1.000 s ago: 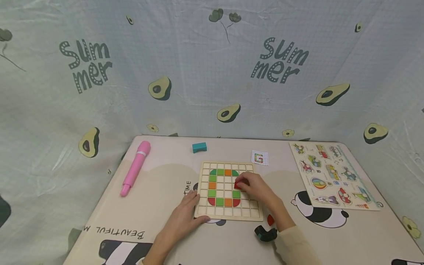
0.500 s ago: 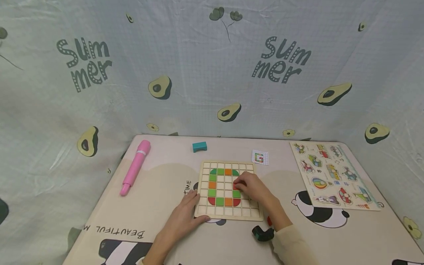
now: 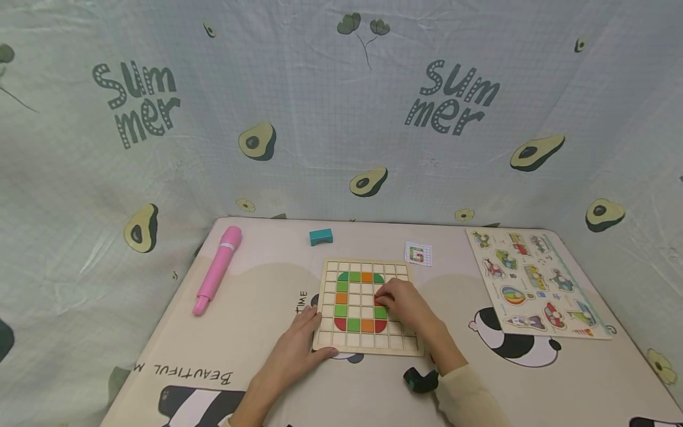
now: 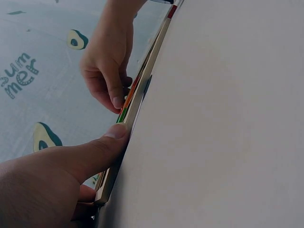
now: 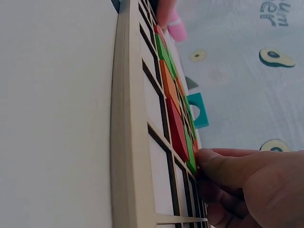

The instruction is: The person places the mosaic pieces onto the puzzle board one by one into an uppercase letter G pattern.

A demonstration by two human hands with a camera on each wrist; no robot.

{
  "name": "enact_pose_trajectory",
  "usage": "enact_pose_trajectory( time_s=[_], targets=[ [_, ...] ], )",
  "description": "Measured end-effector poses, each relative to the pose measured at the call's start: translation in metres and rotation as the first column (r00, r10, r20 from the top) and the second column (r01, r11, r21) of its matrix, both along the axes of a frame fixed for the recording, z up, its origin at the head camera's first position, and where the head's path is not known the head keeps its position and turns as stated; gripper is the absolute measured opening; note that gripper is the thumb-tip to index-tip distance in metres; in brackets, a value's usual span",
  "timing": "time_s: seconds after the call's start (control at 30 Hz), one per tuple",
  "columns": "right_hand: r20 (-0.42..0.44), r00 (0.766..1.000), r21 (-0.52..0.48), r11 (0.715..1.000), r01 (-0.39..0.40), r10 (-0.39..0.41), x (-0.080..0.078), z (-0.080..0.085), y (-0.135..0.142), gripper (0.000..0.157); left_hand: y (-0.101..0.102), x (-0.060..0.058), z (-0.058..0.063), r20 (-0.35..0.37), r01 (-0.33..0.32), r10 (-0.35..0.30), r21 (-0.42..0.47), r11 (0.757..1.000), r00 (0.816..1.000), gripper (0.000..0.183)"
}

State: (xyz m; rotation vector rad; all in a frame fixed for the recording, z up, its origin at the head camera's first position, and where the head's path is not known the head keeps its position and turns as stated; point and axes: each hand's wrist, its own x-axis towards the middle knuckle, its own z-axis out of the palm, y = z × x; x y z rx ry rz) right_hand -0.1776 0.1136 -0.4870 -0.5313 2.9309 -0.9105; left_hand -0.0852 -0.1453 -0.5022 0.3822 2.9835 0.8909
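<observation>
A wooden grid board lies on the table with green, orange and red tiles set in a ring-like pattern. Thumb and index finger of my right hand pinch a small red tile at the pattern's right side, just above a green tile. In the right wrist view, those fingertips are down at the board's surface and mostly cover the tile. My left hand rests at the board's lower left corner, fingers along the left side. Its thumb presses the near edge in the left wrist view.
Behind the board stand a teal block and a small pattern card. A pink stick-like toy lies left, a picture puzzle board right. A dark curved object is beside my right sleeve.
My right hand has shifted slightly left and lowered the red tile onto the board. A loose red piece near the right forearm is now almost hidden behind it. The left hand stays still.
</observation>
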Motion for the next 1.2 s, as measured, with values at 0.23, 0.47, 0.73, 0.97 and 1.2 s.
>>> enact_pose_trajectory(
  time_s=[0.23, 0.47, 0.73, 0.97, 1.2],
  targets=[
    [0.008, 1.000, 0.017, 1.000, 0.017, -0.017, 0.004, 0.004, 0.006, 0.009, 0.000, 0.001, -0.001, -0.002, 0.003, -0.003, -0.006, 1.000, 1.000, 0.083],
    [0.024, 1.000, 0.051, 0.999, 0.012, -0.014, 0.009, 0.014, 0.023, 0.013, 0.000, 0.000, -0.001, -0.001, 0.000, 0.000, -0.009, 1.000, 1.000, 0.084],
    [0.049, 0.999, 0.084, 0.996, -0.005, 0.000, 0.018, 0.017, 0.043, 0.012, 0.000, 0.000, 0.000, 0.004, 0.002, -0.002, -0.005, 1.000, 1.000, 0.083],
    [0.100, 0.995, 0.082, 0.997, 0.008, -0.016, 0.029, 0.020, 0.058, 0.015, 0.001, 0.000, 0.001, 0.012, 0.000, 0.000, 0.001, 1.000, 1.000, 0.083],
    [0.157, 0.988, 0.065, 0.998, -0.009, -0.002, 0.040, 0.020, 0.073, 0.017, 0.000, 0.000, 0.001, 0.010, -0.006, 0.006, -0.007, 1.000, 1.000, 0.084]
  ],
)
